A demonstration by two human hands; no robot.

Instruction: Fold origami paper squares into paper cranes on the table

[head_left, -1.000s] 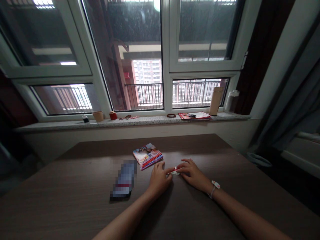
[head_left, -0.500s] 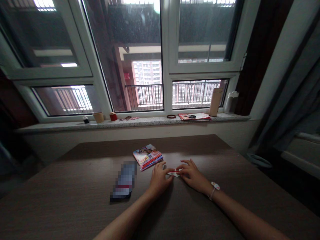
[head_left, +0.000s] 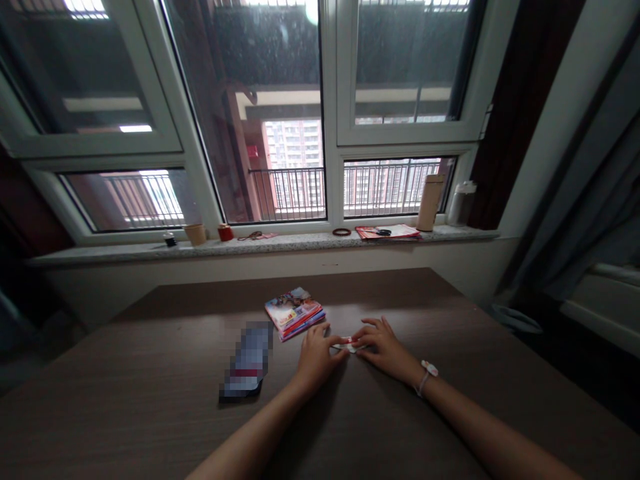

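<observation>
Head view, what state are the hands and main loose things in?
Red-white piece: between both hands, details unclear
Left hand: touching it
Right hand: touching it
Colorful papers: stacked
Pixelated object: details obscured
Paper cup: upright
Beige flask: upright
White bottle: upright
Dark ring: flat

One head-worn camera, stationed above the near side of the bench, faces forward and down; the bench spreads close below, the sill and window farther ahead.
</observation>
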